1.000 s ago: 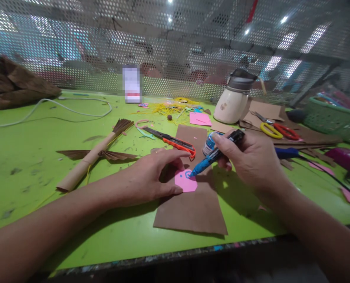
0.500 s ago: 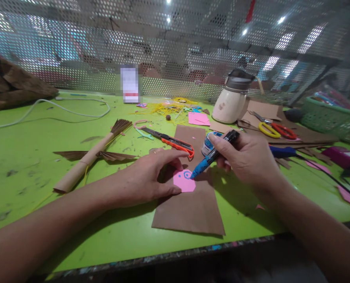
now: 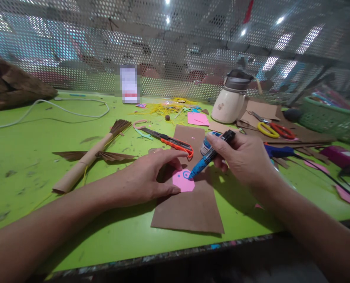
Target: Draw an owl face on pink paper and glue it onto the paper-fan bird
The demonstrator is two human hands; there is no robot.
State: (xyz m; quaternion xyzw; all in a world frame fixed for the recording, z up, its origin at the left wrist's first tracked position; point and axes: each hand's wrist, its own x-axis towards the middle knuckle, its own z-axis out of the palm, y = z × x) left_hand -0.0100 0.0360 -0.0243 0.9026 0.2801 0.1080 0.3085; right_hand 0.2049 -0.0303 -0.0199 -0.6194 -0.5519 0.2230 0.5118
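A small pink paper piece [image 3: 182, 184], cut with angled corners, lies on a strip of brown paper [image 3: 189, 212] and bears blue marks: a dot and a ring with a dot in it. The thumb and fingers of my left hand [image 3: 151, 175] hold it down by its left side. My right hand [image 3: 240, 157] grips a blue marker [image 3: 206, 158] with a black end, its tip at the ring. Just behind the marker is a small blue-and-white jar [image 3: 205, 146], partly hidden; whether my fingers touch it I cannot tell.
An orange utility knife [image 3: 175, 144] lies beyond my left hand. At left is a brown paper tube with folded fans [image 3: 83, 167]. Behind stand a cream bottle [image 3: 228, 104] and a phone [image 3: 129, 84]; scissors [image 3: 271, 129] and a green basket [image 3: 328, 120] are at right.
The marker has shifted slightly left and down along the ring on the pink paper, and the blue line there looks a little longer. My left hand stays in place.
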